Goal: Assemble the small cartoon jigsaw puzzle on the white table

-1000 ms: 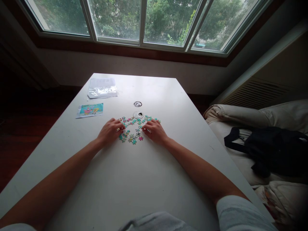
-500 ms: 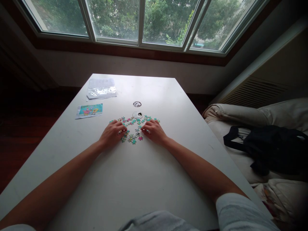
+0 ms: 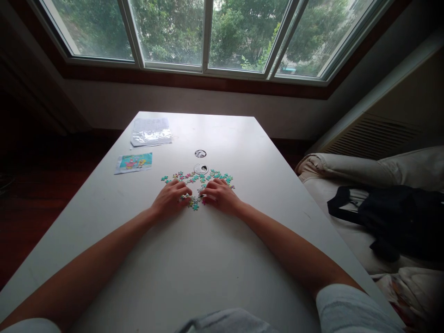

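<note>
Jigsaw puzzle pieces (image 3: pixel 196 203), mostly teal with some pink and yellow, lie loose on the white table (image 3: pixel 194 259). My left hand (image 3: pixel 171 198) rests at their left side, fingers curved and parted from the thumb, with a few pieces by the fingertips. Opposite it, my right hand (image 3: pixel 221 196) bends its fingers over pieces on the right, thumb apart. Neither hand shows a piece lifted. Some pieces are hidden beneath the fingers. More teal pieces (image 3: pixel 222 175) spread beyond the right hand.
A small picture sheet (image 3: pixel 134 162) with cartoon figures lies at the left. Behind it are papers in a clear plastic sleeve (image 3: pixel 151 132). Two round table inserts (image 3: pixel 200 153) sit past the pieces. A dark bag (image 3: pixel 398 217) lies on the pale sofa (image 3: pixel 347 164) at right.
My left hand has moved right and slightly nearer, closing the gap between the hands. My right hand has shifted slightly over the pieces, with its fingers more spread. The view has tilted slightly.
</note>
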`<act>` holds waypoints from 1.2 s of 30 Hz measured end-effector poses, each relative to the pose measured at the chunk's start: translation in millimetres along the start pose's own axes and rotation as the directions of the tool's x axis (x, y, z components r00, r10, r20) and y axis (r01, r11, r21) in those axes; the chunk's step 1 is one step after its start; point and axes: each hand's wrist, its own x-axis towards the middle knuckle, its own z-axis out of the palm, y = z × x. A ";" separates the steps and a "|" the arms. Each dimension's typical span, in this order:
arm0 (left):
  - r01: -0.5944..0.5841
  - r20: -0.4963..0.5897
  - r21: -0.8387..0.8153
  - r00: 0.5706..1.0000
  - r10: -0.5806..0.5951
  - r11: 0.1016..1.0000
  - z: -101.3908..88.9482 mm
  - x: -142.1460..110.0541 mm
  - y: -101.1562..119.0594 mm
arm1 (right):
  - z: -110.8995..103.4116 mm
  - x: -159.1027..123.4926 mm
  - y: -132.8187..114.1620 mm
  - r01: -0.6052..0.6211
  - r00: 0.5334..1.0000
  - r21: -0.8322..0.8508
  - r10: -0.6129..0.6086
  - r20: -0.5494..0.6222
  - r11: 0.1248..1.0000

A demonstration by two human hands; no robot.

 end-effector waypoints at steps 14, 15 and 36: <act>0.006 0.013 -0.026 1.000 -0.006 1.000 -1.6 0.3 2.4 | -3.7 2.9 -17.0 0.029 0.999 0.011 -0.029 0.023 1.000; 0.010 0.011 -0.029 1.000 -0.009 1.000 -1.5 0.4 2.3 | -3.1 3.0 -16.3 0.026 0.999 0.014 -0.026 0.023 1.000; 0.049 -0.012 -0.005 0.999 -0.049 0.999 1.3 0.4 0.4 | 1.6 4.9 -19.3 0.019 1.000 0.014 -0.019 0.005 1.000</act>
